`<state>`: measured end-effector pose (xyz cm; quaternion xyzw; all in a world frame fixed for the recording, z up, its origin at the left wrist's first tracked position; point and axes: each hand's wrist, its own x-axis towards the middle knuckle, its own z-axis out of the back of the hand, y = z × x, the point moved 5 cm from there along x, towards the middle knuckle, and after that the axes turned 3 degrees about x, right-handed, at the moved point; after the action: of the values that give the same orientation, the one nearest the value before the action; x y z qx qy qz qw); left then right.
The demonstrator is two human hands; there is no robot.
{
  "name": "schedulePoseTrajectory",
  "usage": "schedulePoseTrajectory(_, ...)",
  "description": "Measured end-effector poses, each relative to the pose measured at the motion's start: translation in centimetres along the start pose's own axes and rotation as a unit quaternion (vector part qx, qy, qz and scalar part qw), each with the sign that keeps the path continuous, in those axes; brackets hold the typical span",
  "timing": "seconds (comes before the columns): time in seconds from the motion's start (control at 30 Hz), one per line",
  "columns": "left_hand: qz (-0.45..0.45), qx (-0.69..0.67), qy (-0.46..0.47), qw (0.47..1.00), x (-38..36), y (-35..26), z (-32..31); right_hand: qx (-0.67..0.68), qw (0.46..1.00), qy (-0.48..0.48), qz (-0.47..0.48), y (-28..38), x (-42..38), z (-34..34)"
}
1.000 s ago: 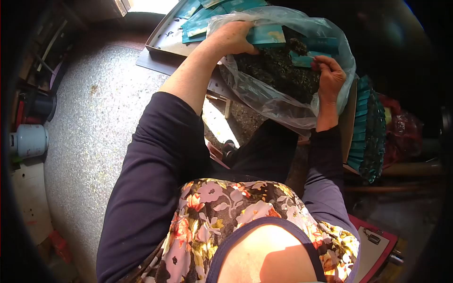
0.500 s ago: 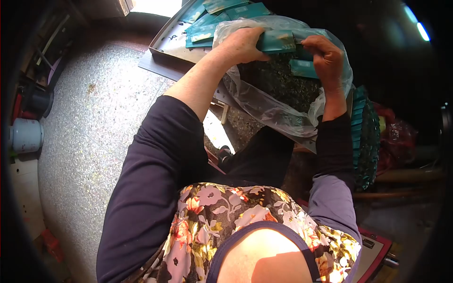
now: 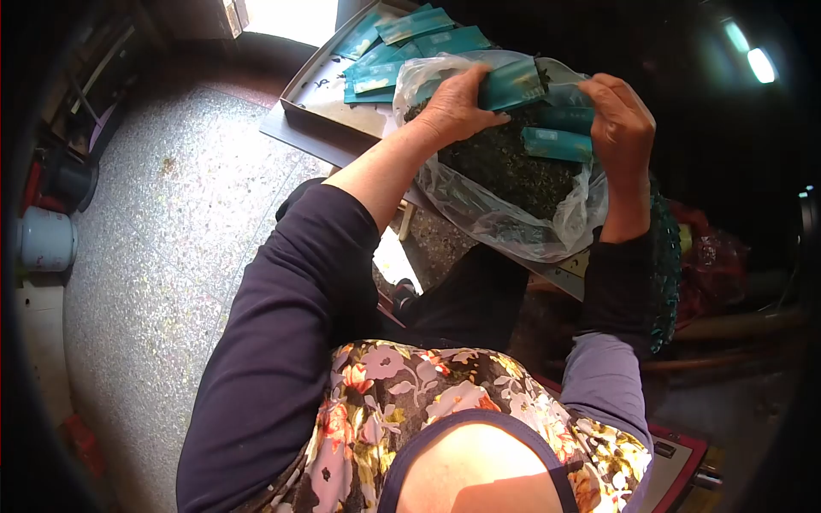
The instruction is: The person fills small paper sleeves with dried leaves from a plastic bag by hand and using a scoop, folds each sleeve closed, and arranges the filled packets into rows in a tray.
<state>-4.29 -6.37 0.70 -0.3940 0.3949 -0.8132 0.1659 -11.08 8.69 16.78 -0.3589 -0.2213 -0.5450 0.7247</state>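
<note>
My left hand [image 3: 457, 107] grips a teal packet [image 3: 516, 83] over a clear plastic bag [image 3: 505, 224] full of dark dried leaves [image 3: 505, 167]. My right hand [image 3: 624, 128] is raised at the bag's right side, fingers curled near the packet's right end; whether it touches the packet is unclear. Two more teal packets [image 3: 556, 144] lie on the leaves just left of my right hand.
A shallow cardboard tray [image 3: 325, 103] with several teal packets [image 3: 402, 43] lies behind the bag. A stack of teal packets [image 3: 663, 282] stands at the right. A white canister [image 3: 43, 239] sits on the speckled floor [image 3: 171, 214] at the left. A red-edged board [image 3: 676, 453] is at the lower right.
My right hand rose from the leaves at the bag's right to the held packet's end. My left hand tilted the packet upward. The view shifted slightly.
</note>
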Motion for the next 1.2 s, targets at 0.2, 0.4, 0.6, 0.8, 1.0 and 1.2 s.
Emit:
schedulePoseTrajectory(0.2,-0.029,-0.040,-0.028,0.998,0.0,-0.5,0.3,0.103,0.943,-0.032,-0.315,-1.9,-8.2,-0.3)
schedulePoseTrajectory(0.4,-0.009,-0.027,-0.021,0.999,-0.2,-1.1,0.5,0.212,0.902,0.093,-0.363,3.5,-15.2,-4.9)
schedulePoseTrajectory(0.6,-0.006,-0.048,-0.030,0.998,-0.1,-0.8,0.1,0.265,0.897,0.119,-0.334,3.9,-13.9,-4.7)
schedulePoseTrajectory(0.8,-0.036,0.052,-0.033,0.997,-0.7,-2.3,-0.3,0.230,0.913,-0.066,-0.330,1.7,-7.8,-3.5)
schedulePoseTrajectory(1.0,0.017,0.079,-0.037,0.996,-0.8,-2.1,-0.2,0.348,0.819,-0.140,-0.434,0.4,-6.5,-5.1)
schedulePoseTrajectory(1.2,-0.002,0.089,-0.021,0.996,-0.9,-2.3,-0.6,0.300,0.868,-0.073,-0.389,-0.1,-6.2,-6.2)
